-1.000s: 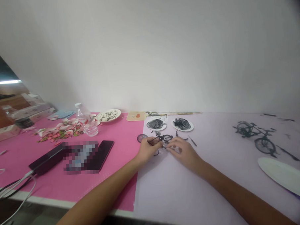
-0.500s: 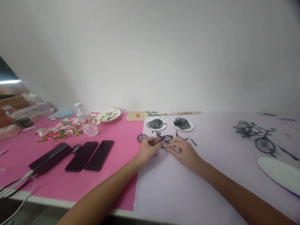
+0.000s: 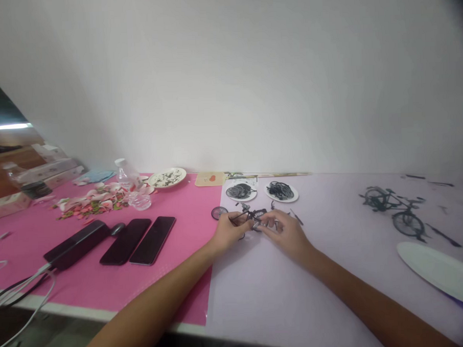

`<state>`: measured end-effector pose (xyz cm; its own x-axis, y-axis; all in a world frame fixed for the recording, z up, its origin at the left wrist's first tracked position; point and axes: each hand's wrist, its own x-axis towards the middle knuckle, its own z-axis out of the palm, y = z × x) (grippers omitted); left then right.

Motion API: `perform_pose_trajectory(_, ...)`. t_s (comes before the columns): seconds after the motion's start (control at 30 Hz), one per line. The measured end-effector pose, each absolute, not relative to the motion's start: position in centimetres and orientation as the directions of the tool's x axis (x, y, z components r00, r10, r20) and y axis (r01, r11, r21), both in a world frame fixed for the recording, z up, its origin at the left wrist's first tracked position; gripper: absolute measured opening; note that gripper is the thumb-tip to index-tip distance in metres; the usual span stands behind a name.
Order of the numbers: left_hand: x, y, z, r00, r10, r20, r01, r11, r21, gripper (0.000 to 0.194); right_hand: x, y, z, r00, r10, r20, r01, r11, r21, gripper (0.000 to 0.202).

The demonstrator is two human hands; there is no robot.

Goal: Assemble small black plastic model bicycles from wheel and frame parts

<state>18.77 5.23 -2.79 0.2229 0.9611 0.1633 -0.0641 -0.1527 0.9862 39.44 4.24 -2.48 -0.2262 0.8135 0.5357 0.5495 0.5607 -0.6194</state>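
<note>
A small black model bicycle (image 3: 247, 213) is between my hands on the pale lilac sheet. My left hand (image 3: 230, 231) pinches its frame from the left. From the right, my right hand (image 3: 283, 227) has thumb and fingertips closed at the bicycle's wheel side; any small part between them is too small to make out. A loose black spoked wheel (image 3: 219, 213) lies just beyond my left hand. Past the hands stand two white plates of black parts, a left plate (image 3: 254, 197) and a right plate (image 3: 296, 198).
Another model bicycle (image 3: 396, 210) stands at the right, near loose black pieces and a white oval plate (image 3: 439, 274). On the pink cover (image 3: 171, 288) lie two phones (image 3: 153, 241), a black power strip (image 3: 79, 244) with cables, petals (image 3: 96, 200) and a bottle (image 3: 124, 173). A wall rises behind.
My right hand has shifted slightly, its fingertips moving in closer on the bicycle beside my left fingers. My left hand keeps its hold, almost still.
</note>
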Motion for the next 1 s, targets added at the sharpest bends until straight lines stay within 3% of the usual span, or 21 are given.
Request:
perform_pose_trajectory(0.6, 18.64, 5.27, -2.97, 0.259, 0.953, 0.157, -0.067, -0.144, 0.987, 0.050, 39.39, 4.25, -2.73, -0.101, 0.860, 0.501, 0.462, 0.486, -0.742, 0.030)
perform_pose_trajectory(0.77, 18.68, 5.31, -2.95, 0.245, 0.954, 0.171, -0.061, -0.161, 0.985, 0.054, 39.18, 4.20, -2.80, -0.010, 0.861, 0.508, 0.454, 0.457, -0.765, 0.045)
perform_pose_trajectory(0.87, 18.67, 5.34, -2.97, 0.235, 0.955, 0.181, -0.057, -0.172, 0.983, 0.053, 39.07, 4.14, -2.76, 0.022, 0.892, 0.451, 0.416, 0.401, -0.816, 0.055)
perform_pose_trajectory(1.0, 18.64, 5.35, -3.02, 0.219, 0.958, 0.187, -0.071, -0.176, 0.982, 0.048, 38.88, 4.19, -3.01, -0.070, 0.945, 0.320, 0.281, 0.327, -0.902, 0.052)
